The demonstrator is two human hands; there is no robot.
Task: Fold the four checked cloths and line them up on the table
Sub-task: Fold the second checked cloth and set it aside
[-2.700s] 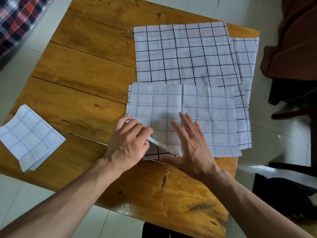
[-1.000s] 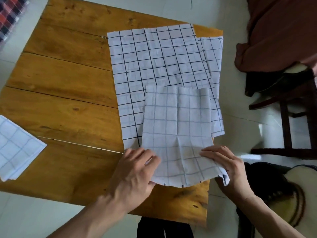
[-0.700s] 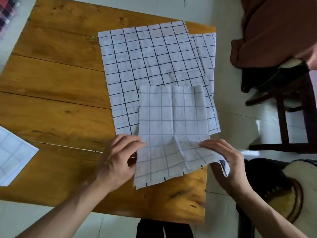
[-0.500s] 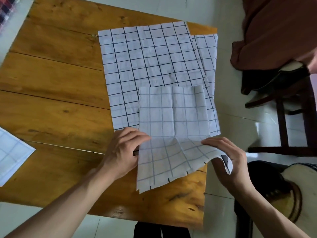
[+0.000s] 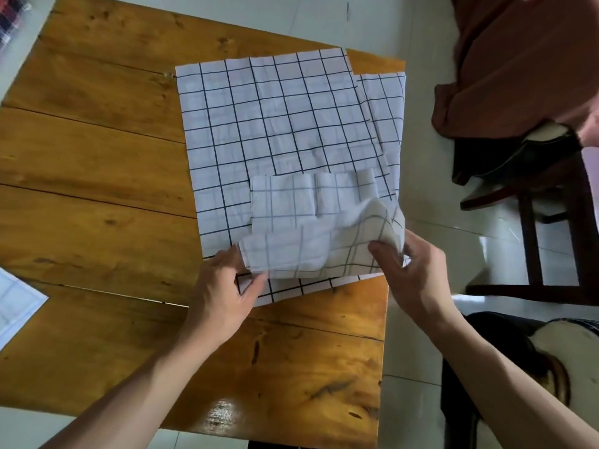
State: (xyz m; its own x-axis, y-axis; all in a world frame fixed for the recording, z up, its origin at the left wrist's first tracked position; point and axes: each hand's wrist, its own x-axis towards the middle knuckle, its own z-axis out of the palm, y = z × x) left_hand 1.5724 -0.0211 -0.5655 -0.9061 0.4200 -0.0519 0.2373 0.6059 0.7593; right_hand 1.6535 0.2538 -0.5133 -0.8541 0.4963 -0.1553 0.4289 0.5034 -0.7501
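Your left hand [image 5: 223, 293] pinches the near left corner of the half-folded cloth [image 5: 291, 218], thumb and fingers closed on its edge, and your right hand [image 5: 411, 273] grips the near right corner, fingers curled round the fabric and lifting it off the surface. Between your two hands the cloth's near edge is raised and curling over towards its far half, which lies flat just beyond your fingers with its paler side up.

Under that cloth, and reaching well beyond your hands, a spread cloth [image 5: 269, 118] with dark grid lines lies open on the wooden table [image 5: 97, 189]; a strip of dark-lined checks also shows on the table just below your left thumb, though you cannot tell whether it is this cloth's near edge or part of the one you hold. Beyond your right hand another checked cloth [image 5: 389, 124] sticks out from beneath the spread one and hangs over the table's edge. Far out past your left hand, at the border of the view, a folded cloth [image 5: 16, 303] rests on the table, only partly seen.

Off to the side of your right hand stands a dark wooden chair [image 5: 551, 196] with brown fabric [image 5: 518, 59] draped on it.
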